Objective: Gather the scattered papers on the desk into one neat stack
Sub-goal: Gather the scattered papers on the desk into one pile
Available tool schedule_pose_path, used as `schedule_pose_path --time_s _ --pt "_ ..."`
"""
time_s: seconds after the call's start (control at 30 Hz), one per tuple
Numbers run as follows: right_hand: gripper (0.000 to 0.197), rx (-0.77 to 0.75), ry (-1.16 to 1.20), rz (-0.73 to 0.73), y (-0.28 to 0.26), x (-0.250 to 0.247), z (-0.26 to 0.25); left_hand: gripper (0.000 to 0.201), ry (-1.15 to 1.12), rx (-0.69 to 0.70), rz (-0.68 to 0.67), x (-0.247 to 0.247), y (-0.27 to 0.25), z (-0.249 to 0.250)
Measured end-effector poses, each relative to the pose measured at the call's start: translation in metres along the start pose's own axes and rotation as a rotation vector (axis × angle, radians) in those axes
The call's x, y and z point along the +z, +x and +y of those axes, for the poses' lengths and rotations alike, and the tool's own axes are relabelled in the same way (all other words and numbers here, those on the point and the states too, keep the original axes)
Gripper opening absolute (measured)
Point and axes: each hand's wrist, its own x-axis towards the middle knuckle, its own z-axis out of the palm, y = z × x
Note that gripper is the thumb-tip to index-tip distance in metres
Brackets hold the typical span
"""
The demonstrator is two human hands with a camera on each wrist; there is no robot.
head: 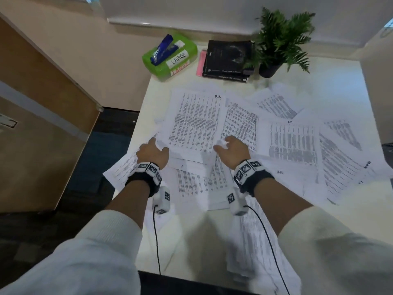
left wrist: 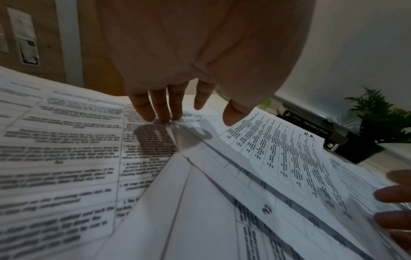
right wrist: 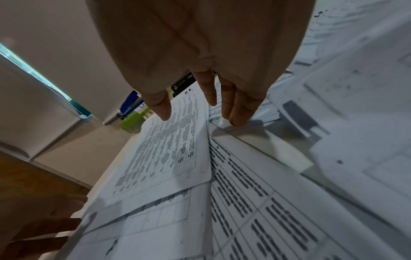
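Printed sheets lie scattered across the white desk (head: 191, 241). A small pile topped by a sheet marked "H.R." (head: 195, 122) sits between my hands. My left hand (head: 158, 145) is at the pile's lower left corner, its straight fingertips (left wrist: 160, 114) touching the paper beside it and the thumb over the top sheet (left wrist: 278, 149). At the lower right corner is my right hand (head: 221, 143), thumb above the H.R. sheet (right wrist: 169, 149), fingers (right wrist: 235, 109) straight on the neighbouring sheet. Neither hand pinches anything. More loose sheets (head: 293, 141) spread out to the right.
A green box labelled "LARGE" (head: 170, 58) carries a blue stapler (head: 162, 48) at the back. Black books (head: 228, 58) and a potted plant (head: 280, 41) stand beside it. One sheet (head: 121, 169) overhangs the desk's left edge. A wooden cabinet (head: 42, 103) stands to the left.
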Motion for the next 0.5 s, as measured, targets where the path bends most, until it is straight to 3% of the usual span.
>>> schedule_pose_path --time_s 0.33,0.5 --pt "0.071 0.196 -0.169 -0.030 0.050 0.028 -0.025 0.048 0.021 0.028 -0.155 0.006 0.007 0.011" --pt "0.030 0.132 -0.010 0.063 0.046 0.034 -0.019 0.049 -0.070 0.045 -0.163 0.009 -0.005 0.010"
